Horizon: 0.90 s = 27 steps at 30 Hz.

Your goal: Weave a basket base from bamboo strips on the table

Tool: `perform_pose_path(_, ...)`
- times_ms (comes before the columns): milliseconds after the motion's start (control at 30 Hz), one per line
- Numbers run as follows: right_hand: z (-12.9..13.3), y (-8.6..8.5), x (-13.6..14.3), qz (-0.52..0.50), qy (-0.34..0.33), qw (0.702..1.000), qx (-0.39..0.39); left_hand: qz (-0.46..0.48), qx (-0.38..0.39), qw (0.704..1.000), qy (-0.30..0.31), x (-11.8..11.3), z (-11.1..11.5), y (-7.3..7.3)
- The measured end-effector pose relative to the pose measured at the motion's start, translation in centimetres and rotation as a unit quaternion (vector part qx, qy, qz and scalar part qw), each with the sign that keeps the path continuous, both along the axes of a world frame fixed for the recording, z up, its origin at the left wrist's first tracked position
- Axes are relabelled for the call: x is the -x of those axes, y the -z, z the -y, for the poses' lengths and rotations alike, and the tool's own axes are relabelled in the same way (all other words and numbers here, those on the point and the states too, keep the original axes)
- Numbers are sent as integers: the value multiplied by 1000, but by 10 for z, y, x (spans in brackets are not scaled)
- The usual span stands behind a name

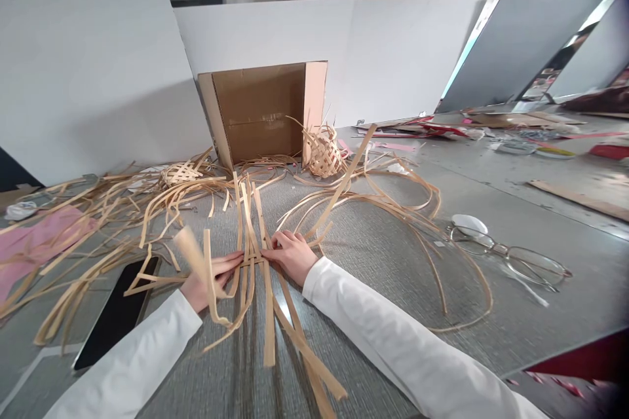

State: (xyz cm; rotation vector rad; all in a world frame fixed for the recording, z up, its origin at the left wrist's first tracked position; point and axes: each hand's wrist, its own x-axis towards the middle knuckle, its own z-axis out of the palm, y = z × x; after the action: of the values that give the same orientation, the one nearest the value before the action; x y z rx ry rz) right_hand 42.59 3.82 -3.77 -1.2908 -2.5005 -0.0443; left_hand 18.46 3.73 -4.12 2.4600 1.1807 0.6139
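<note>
Several pale flat strips [268, 321] run away from me over the grey table, crossed by short strips at a small woven patch [253, 260]. My left hand [209, 279] lies at the left side of this patch, its fingers stretched flat over the strips. On the right side, my right hand [291, 254] has its fingers bent together at the crossing, pressing or pinching a strip there. A loose strip [194, 255] curls up in front of my left hand, blurred at its tip. Another long strip [344, 183] slants up beyond my right hand.
Loose strips [93, 262] and a phone [118, 314] lie at the left, with pink material [44, 242] beyond. A woven ball [324, 152] stands beside an open cardboard box [314, 101]. Glasses [511, 254] and coiled strips [432, 209] are on the right of the table [383, 353].
</note>
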Motion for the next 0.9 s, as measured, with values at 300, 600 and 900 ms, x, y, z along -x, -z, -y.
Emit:
perform_pose_path(300,0,-2,1,-4,-2,1000,0,9,-8,1000,15,2,-2,4)
perform_pose_path(600,0,1,1,-4,-11,1000,-21,-54,-30,997,35,-9,5,-7)
perform_pose_path(900,0,1,1,25,-92,989,-113,-94,-112,983,108,-2,6,-13)
